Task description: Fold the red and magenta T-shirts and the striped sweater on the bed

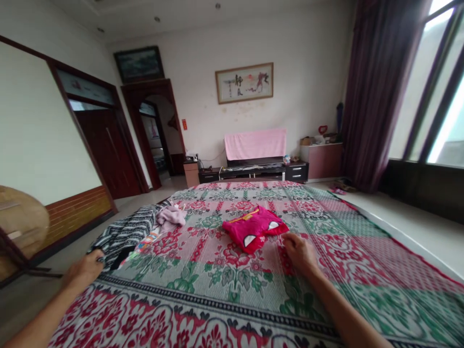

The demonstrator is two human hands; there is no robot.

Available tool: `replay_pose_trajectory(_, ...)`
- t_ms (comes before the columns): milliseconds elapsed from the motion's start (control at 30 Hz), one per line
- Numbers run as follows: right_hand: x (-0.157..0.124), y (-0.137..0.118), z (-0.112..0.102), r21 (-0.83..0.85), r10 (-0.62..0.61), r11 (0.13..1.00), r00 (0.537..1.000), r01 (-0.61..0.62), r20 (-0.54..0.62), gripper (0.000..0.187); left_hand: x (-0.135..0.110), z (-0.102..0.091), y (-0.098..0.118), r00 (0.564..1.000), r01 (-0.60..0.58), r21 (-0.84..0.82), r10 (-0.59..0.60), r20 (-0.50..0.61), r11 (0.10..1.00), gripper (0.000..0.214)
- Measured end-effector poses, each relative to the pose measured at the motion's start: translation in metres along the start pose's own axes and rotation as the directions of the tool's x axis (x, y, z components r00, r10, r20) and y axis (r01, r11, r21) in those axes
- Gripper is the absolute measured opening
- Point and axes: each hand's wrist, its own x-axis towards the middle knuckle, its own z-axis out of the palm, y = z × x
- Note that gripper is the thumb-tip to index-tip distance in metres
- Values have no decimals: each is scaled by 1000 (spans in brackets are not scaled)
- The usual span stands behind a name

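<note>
My left hand (85, 267) is closed on the near end of a black-and-white patterned garment (126, 229) at the bed's left edge. Against that garment's far end lies a crumpled pale pink cloth (170, 218), with a bit of colourful cloth below it. A bright pink garment (250, 226), with red edges and white half-round patches, lies folded in the middle of the bed. Just right of its near corner is my right hand (300, 251), fingers curled in a loose fist. Nothing shows in it.
A flowered red, green and white blanket (235, 282) covers the bed. Beyond stands a low black cabinet (297, 171) under a screen draped with a pink towel (255, 144). On the left is a round wooden board (23, 220); purple curtains (377, 96) hang by the right window.
</note>
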Motion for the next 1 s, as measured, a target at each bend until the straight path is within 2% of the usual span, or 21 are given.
replay_pose_trajectory(100, 2, 2, 1, -19, 1, 1000, 1000, -1, 9, 33, -4, 12, -14, 991, 59, 56, -52, -121, 997, 26)
replay_pose_trajectory(233, 3, 4, 2, -21, -3, 1000, 1000, 4, 10, 33, -12, 10, -14, 996, -48, 28, 49, -72, 998, 27)
replay_pose_trajectory(300, 3, 4, 2, -26, -3, 1000, 1000, 3, 10, 33, -12, 4, -9, 996, -46, 15, 47, -77, 999, 27)
replay_pose_trajectory(367, 3, 4, 1, -31, -3, 1000, 1000, 3, 12, 33, -10, -4, -2, 990, 5, 14, -3, -144, 1000, 29)
replay_pose_trajectory(467, 3, 4, 1, -36, -4, 999, 1000, 5, 14, 33, -8, -12, 12, 949, 59, 6, -54, -310, 998, 36)
replay_pose_trajectory(567, 4, 6, 2, -26, -4, 1000, 1000, 5, 18, 35, -5, -9, 27, 910, -68, 41, 78, -408, 997, 41)
replay_pose_trajectory(633, 5, 8, 3, -18, -9, 1000, 1000, 10, 19, 35, -3, 0, 35, 907, -147, 71, 163, -389, 987, 47)
replay_pose_trajectory(667, 6, 9, 4, -15, -12, 1000, 1000, 12, 16, 35, -3, 6, 39, 920, -153, 71, 168, -354, 986, 52)
replay_pose_trajectory(767, 7, 12, 6, -8, -21, 1000, 1000, 21, -4, 34, -6, 26, 46, 975, -109, 15, 110, -193, 994, 61)
replay_pose_trajectory(833, 7, 12, 6, -3, -27, 1000, 999, 27, -20, 34, -10, 37, 49, 988, -90, -8, 88, -128, 996, 60)
replay_pose_trajectory(1000, 7, 11, 4, -14, -29, 1000, 999, 28, -29, 35, -15, 51, 47, 990, -72, 8, 72, -118, 997, 58)
